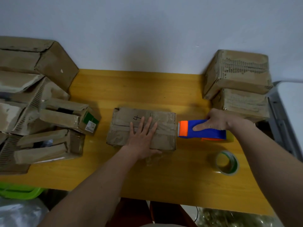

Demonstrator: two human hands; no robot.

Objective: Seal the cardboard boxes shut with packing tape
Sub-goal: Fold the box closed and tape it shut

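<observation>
Yellow table, left hand flat on cardboard box, right hand gripping tape dispenser

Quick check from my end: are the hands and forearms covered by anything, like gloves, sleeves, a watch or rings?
Nothing shows on them. The left hand and right hand are both bare, with no gloves and no rings that can be made out. Both forearms are uncovered as far as the frame shows: no sleeves, watch, strap or wristband.
</observation>
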